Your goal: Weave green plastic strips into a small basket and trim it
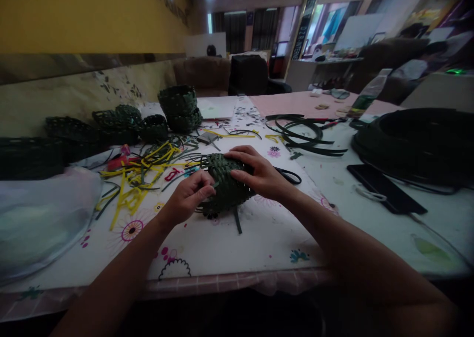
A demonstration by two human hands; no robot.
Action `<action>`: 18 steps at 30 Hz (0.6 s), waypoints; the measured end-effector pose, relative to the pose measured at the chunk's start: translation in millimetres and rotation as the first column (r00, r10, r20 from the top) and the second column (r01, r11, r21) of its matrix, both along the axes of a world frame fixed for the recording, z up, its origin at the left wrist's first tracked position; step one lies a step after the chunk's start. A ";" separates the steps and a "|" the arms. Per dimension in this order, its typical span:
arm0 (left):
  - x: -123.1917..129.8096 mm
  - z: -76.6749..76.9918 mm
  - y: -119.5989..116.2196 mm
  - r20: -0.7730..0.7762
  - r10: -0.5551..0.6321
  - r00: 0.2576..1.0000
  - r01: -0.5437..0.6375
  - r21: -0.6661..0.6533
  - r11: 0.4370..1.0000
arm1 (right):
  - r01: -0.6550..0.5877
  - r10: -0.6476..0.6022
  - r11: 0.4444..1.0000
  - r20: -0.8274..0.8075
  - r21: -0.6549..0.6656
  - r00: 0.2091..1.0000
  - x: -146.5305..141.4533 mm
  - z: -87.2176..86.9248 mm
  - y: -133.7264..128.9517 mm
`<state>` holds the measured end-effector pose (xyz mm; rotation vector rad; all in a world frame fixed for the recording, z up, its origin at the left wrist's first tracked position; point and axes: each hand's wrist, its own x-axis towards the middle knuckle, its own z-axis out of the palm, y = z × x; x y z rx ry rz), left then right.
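A small woven basket [225, 186] of dark green plastic strips lies on its side on the flowered tablecloth in front of me. My left hand [194, 194] is closed in a pinch at its left side, with the end of a green strip [216, 184] showing at the thumb and finger. Across the top and right side of the basket rests my right hand [259, 171], fingers wrapped over the weave and holding it. A loose strip end [237, 221] sticks out below the basket. Black scissor handles [291, 175] show partly behind my right wrist.
Yellow and green strip scraps [148, 169] litter the left. Finished-looking woven baskets [179, 107] stand behind them. A clear plastic bag [48, 223] lies near left. Coiled green strips [307, 134], a bottle [370, 94], a phone [387, 189] and a big dark strip roll [414, 144] occupy the right.
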<state>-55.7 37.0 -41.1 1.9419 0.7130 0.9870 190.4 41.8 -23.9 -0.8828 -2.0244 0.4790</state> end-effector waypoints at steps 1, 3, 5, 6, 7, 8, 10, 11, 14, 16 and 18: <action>0.7 -1.7 0.4 0.036 -0.009 0.999 0.011 -0.042 0.999 | -0.001 0.001 1.000 -0.003 -0.001 1.000 0.4 -0.1 0.2; 1.8 -5.6 1.6 0.109 -0.028 0.994 0.041 -0.118 0.992 | -0.008 0.008 1.000 -0.008 -0.001 1.000 1.3 -0.1 0.9; 2.1 -9.1 3.5 0.181 -0.049 0.982 0.082 -0.183 0.980 | -0.017 0.017 1.000 -0.017 0.000 1.000 2.5 -0.3 2.0; 2.0 -10.6 4.5 0.209 -0.064 0.976 0.110 -0.214 0.971 | -0.021 0.021 1.000 -0.023 0.000 1.000 3.1 -0.5 2.7; 1.7 -11.7 5.6 0.230 -0.085 0.970 0.141 -0.239 0.961 | -0.024 0.024 1.000 -0.031 -0.002 0.999 3.7 -0.8 3.4; 1.2 -12.4 6.7 0.244 -0.106 0.964 0.169 -0.255 0.952 | -0.025 0.025 1.000 -0.040 -0.004 0.999 4.2 -1.1 4.2; -0.1 -11.9 8.6 0.246 -0.136 0.960 0.199 -0.256 0.946 | -0.022 0.021 1.000 -0.057 -0.011 0.998 4.7 -1.8 5.4; -0.8 -10.5 9.2 0.233 -0.138 0.963 0.194 -0.239 0.951 | -0.019 0.018 1.000 -0.063 -0.013 0.998 4.5 -2.2 5.7; -2.0 -0.6 7.1 0.119 -0.089 0.989 0.105 -0.136 0.985 | 0.014 -0.014 1.000 -0.063 -0.002 0.998 2.4 -3.2 5.2; -1.2 10.4 1.2 -0.014 -0.002 1.000 0.002 -0.022 1.000 | 0.048 -0.048 0.999 -0.052 0.012 0.998 -0.1 -3.4 3.8; 1.4 22.9 -7.9 -0.142 0.114 0.983 -0.097 0.122 0.988 | 0.075 -0.075 0.997 -0.035 0.020 0.997 -2.9 -3.3 1.8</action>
